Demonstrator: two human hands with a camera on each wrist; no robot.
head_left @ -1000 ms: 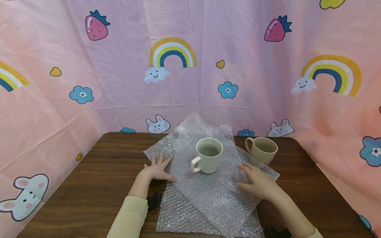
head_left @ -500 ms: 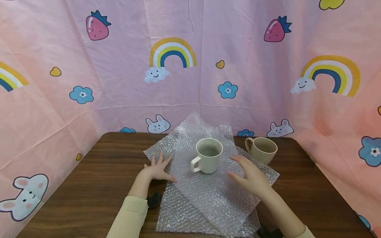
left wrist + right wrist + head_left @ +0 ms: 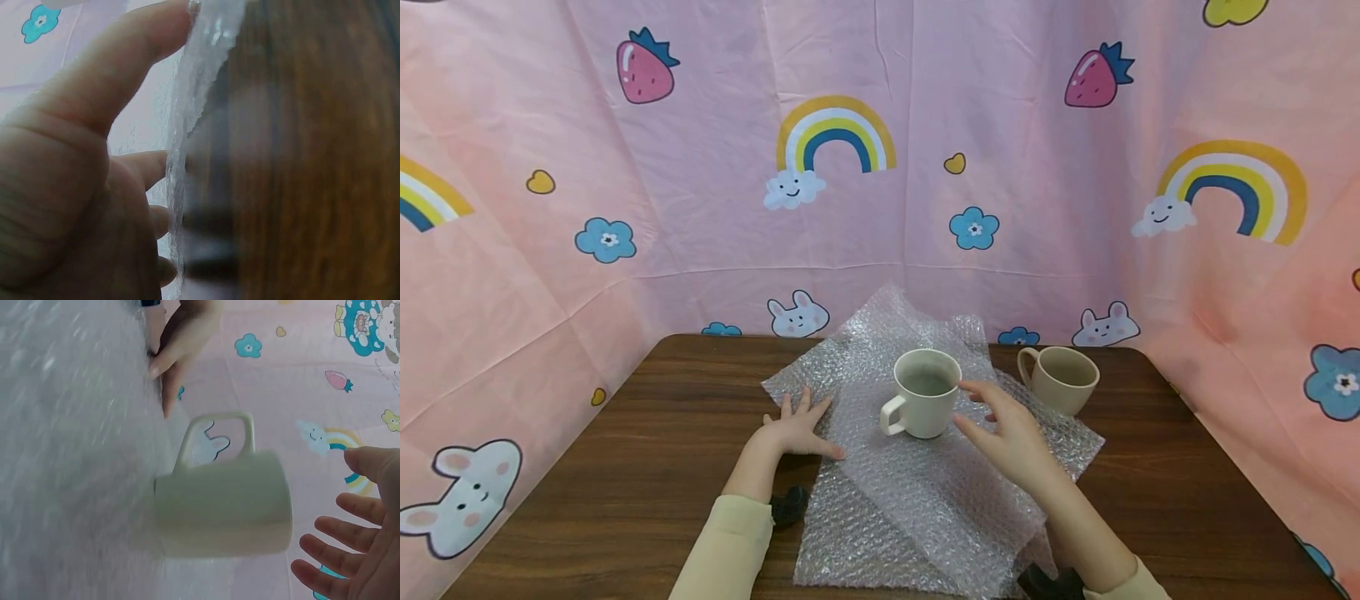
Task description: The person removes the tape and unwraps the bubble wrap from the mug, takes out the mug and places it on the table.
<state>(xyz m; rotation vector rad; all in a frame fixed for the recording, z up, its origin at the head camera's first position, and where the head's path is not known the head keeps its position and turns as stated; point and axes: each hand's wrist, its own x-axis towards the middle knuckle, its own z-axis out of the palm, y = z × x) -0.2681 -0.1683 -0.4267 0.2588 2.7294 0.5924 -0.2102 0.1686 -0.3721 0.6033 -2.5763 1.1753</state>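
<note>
A white mug (image 3: pixel 927 400) stands upright on overlapping sheets of bubble wrap (image 3: pixel 895 517), its handle pointing to the left and front. My left hand (image 3: pixel 796 432) rests with spread fingers on the left edge of the wrap; in the left wrist view its fingertips touch the sheet (image 3: pixel 209 56). Close to the right side of the mug is my right hand (image 3: pixel 1011 429), its fingers loosely bent and holding nothing. In the right wrist view a small gap shows between that hand (image 3: pixel 356 537) and the mug (image 3: pixel 222 506).
A beige mug (image 3: pixel 1063 379) stands at the back right, beside the edge of the wrap. Dark wood tabletop (image 3: pixel 602 500) shows on both sides. A patterned cloth (image 3: pixel 715 167) hangs behind the table and along its sides.
My right hand has moved left over the bubble wrap, from near its right edge to beside the white mug. My left hand and both mugs have stayed in place.
</note>
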